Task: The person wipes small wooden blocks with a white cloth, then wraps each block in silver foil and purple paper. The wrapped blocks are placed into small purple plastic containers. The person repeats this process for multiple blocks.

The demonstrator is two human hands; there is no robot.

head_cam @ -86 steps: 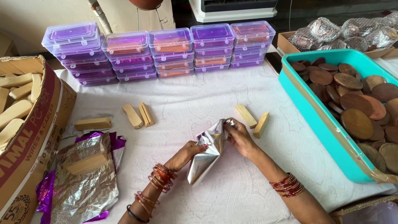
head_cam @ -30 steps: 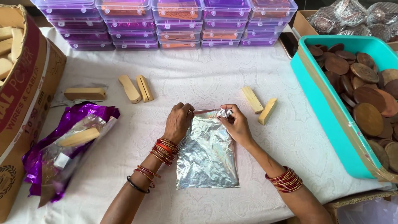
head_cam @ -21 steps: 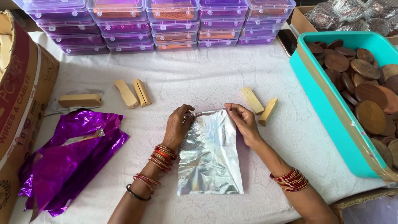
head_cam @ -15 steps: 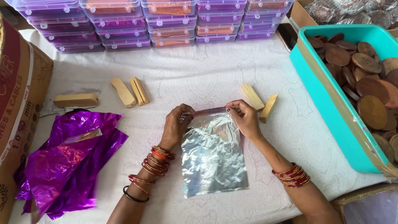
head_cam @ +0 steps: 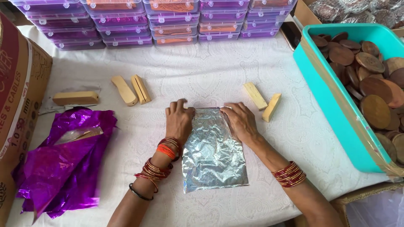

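Both hands, left (head_cam: 179, 122) and right (head_cam: 240, 122), are pressing flat, fingers spread, smoothing the foil pouch (head_cam: 212, 151) on the table (head_cam: 210, 67); filling it probably comes next.

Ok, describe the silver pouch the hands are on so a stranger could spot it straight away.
On the white tablecloth, look at the middle, between the purple foil sheets and the teal tub. The silver pouch lies flat with the left hand and right hand at its top corners. It alone is shiny silver.
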